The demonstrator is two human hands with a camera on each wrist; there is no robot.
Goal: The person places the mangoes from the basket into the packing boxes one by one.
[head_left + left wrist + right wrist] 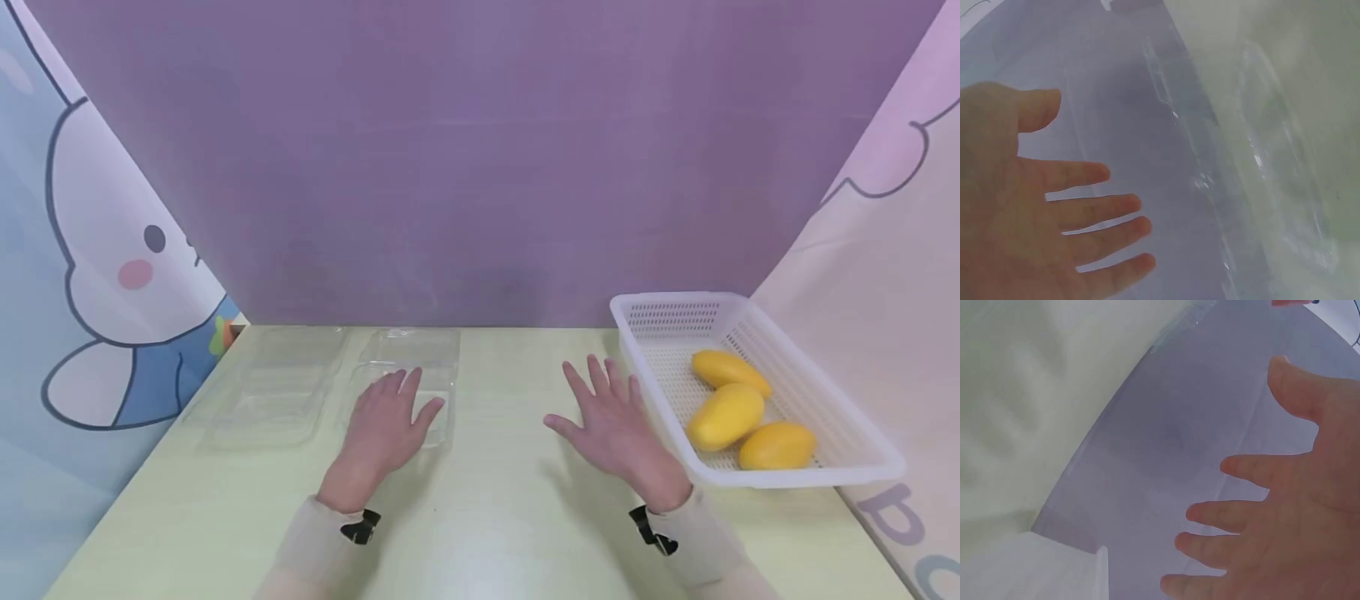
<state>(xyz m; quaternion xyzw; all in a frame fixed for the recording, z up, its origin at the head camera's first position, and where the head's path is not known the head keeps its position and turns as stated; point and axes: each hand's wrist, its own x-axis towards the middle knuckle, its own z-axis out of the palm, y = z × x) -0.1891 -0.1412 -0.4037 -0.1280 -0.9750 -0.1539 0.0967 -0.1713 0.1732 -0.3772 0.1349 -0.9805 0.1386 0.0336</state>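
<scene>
My left hand (386,429) is held palm down with its fingers straight, overlapping a clear plastic box (442,379) in the head view. In the left wrist view its palm (1010,212) shows bare, the fingers spread apart. My right hand (615,421) hovers over the table just left of a white plastic basket (862,433), thumb and fingers spread. Nothing lies in the right palm (1310,512) in the right wrist view. Three yellow mangoes (726,417) sit together inside the basket.
Further left stands another clear plastic container (273,400), its outline faint against the pale table (487,533). A purple panel (487,167) rises along the table's back edge. Printed cloth walls (135,217) flank both sides.
</scene>
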